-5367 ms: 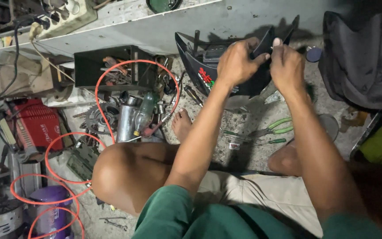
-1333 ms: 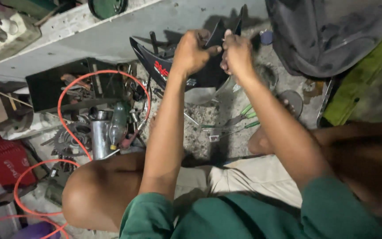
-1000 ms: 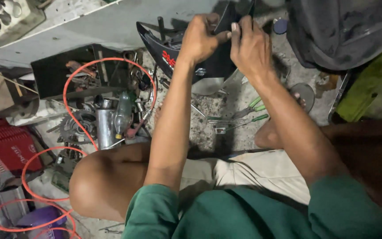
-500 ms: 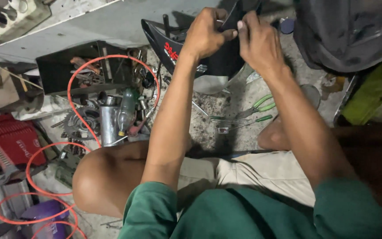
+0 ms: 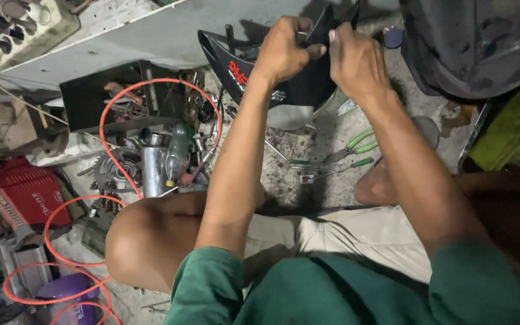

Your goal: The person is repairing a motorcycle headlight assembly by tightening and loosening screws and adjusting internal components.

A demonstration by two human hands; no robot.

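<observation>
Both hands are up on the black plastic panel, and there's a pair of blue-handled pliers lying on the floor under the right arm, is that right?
Not quite. In the head view both hands, left and right, do grip the black plastic panel, but the pliers on the floor have green handles, not blue.

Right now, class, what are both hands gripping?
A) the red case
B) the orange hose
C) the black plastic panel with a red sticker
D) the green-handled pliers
C: the left hand and right hand both clasp the black plastic panel; the pliers lie untouched on the floor.
</observation>
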